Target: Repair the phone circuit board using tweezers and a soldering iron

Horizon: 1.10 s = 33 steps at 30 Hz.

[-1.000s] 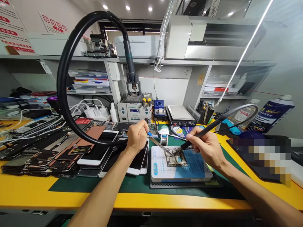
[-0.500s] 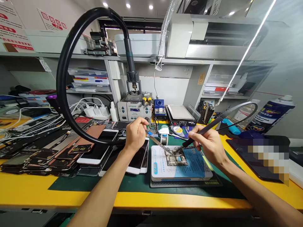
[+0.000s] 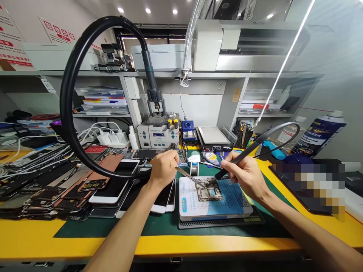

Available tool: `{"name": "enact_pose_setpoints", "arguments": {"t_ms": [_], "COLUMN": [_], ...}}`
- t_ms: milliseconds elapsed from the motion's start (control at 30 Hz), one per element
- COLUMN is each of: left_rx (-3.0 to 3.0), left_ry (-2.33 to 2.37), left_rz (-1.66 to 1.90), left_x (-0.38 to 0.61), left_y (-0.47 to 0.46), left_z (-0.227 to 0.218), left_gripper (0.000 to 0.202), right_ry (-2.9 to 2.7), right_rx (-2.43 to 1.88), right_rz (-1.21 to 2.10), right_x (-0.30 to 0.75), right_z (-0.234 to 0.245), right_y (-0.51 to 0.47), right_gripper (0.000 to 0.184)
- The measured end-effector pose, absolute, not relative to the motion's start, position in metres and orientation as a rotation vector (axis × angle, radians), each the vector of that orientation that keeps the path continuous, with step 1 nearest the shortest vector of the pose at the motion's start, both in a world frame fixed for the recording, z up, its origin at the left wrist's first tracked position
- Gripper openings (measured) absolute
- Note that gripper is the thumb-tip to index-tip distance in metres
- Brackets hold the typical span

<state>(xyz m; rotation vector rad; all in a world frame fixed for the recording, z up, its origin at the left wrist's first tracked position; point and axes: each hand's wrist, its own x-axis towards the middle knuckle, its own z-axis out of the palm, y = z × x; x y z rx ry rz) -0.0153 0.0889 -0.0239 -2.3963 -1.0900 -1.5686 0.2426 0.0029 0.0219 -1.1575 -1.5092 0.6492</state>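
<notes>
My left hand is closed around a pair of metal tweezers, its fingers largely turned away from view. The tweezers slant down to a phone circuit board. That board lies on a white and blue box. In my right hand is a soldering iron, gripped like a pen. Its dark tip end comes down at the board's upper edge, close to the tweezer points; whether they touch is too small to tell. Behind the box stands a solder spool.
Under the box is a dark perforated pad on a green mat. Phones and stacked phone parts fill the left side. A thick black hose arches over them from the hot-air station. A spray can stands right.
My left hand has turned over and shifted slightly right toward the board, showing more of the tweezers. The soldering iron stays by the board's upper edge. The whole view has shifted slightly.
</notes>
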Motion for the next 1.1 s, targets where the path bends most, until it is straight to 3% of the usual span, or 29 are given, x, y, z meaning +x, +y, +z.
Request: {"name": "enact_pose_setpoints", "arguments": {"t_ms": [700, 1100], "left_rx": [-2.451, -2.515], "left_ry": [-1.213, -1.443], "left_rz": [-1.329, -1.19], "left_x": [-0.015, -0.013], "left_y": [0.091, 0.093], "left_z": [-0.028, -0.027], "left_gripper": [0.023, 0.022], "right_ry": [-1.387, -1.52], "right_rx": [-1.106, -1.356], "right_rz": [0.765, 0.943], "right_x": [0.253, 0.288], "right_z": [0.025, 0.095], "right_y": [0.01, 0.052], "right_gripper": [0.03, 0.033]}}
